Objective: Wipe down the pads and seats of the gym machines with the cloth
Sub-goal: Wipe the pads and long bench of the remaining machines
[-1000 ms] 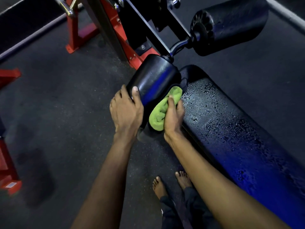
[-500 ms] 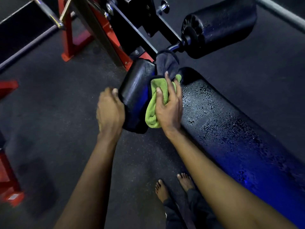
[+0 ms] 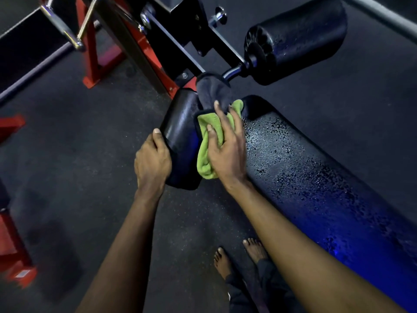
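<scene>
A black roller pad (image 3: 180, 132) sticks out on the near left side of the machine. My left hand (image 3: 152, 161) grips its lower left end, thumb on top. My right hand (image 3: 228, 152) presses a green cloth (image 3: 204, 152) flat against the pad's right side, fingers spread and straight. A dark part of the cloth drapes over the pad's upper end by the axle. The long black bench pad (image 3: 316, 188) runs off to the lower right, covered in water droplets. A second roller pad (image 3: 300, 37), also wet, sits at the upper right.
The machine's red and black steel frame (image 3: 94, 53) rises behind the pads, with chrome bars at top left. More red frame parts (image 3: 13, 245) stand at the left edge. My bare feet (image 3: 237, 256) are on the dark rubber floor below the bench.
My right hand slid the cloth up the roller pad from its lower end and flattened out on it. My left hand shifted from the pad's top down to its lower left end.
</scene>
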`<state>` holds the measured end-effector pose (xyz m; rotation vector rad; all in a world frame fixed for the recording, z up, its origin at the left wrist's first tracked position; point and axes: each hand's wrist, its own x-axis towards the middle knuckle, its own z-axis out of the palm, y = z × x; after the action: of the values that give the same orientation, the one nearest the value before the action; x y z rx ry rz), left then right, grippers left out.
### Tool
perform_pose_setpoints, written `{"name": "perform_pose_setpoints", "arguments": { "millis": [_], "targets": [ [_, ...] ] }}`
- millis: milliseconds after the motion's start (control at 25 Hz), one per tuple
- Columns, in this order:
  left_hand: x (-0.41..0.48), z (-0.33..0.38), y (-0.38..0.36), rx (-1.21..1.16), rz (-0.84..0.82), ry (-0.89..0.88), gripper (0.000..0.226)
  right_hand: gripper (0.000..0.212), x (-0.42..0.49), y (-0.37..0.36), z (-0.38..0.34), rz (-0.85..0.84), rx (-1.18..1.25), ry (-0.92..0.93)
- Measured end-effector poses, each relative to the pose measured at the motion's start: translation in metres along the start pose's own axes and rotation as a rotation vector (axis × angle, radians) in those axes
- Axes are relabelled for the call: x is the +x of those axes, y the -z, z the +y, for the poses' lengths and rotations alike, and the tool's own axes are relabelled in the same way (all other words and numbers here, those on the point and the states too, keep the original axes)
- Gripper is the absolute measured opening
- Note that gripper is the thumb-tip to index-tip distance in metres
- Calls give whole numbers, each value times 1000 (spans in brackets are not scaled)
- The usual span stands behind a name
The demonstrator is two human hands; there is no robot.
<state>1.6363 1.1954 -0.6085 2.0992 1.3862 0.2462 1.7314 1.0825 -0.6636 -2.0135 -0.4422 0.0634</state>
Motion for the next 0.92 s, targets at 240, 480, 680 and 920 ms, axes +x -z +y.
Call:
{"name": "perform_pose_setpoints", "arguments": {
  "millis": [240,480,680,920],
  "targets": [
    [24,-2,9,16,-156,203,62,56,-43,-6,1,-116,53,11],
    [18,-1,3,-15,43,86,57,54,-13,-16,-4,37,173,-297],
    [22,3,4,-6,-12,191,61,57,-23,-18,0,-19,192,-294],
    [22,5,6,10,-49,154,60,54,-18,-1,1,-51,195,-282]
  ]
}}
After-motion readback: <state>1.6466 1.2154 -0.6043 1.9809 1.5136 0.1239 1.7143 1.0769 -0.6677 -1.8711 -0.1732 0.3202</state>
